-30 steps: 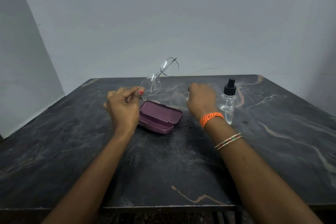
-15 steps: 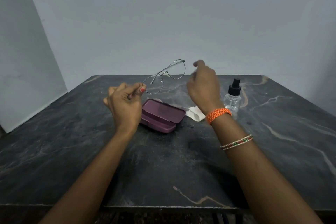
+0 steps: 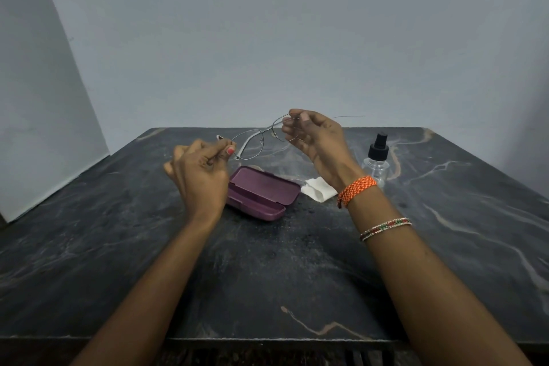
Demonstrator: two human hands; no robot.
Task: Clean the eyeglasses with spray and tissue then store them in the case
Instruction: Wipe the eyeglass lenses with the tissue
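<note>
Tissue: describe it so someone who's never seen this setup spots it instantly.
On the dark marble table, look past the middle to the open purple case. The tissue lies flat just to its right, between the case and the clear spray bottle, partly behind the right hand's wrist. It is the only white, crumpled thing on the table.

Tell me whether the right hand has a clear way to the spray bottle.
Probably yes: nothing stands between the right hand and the clear black-capped spray bottle, but it must first release the thin wire-framed eyeglasses.
</note>
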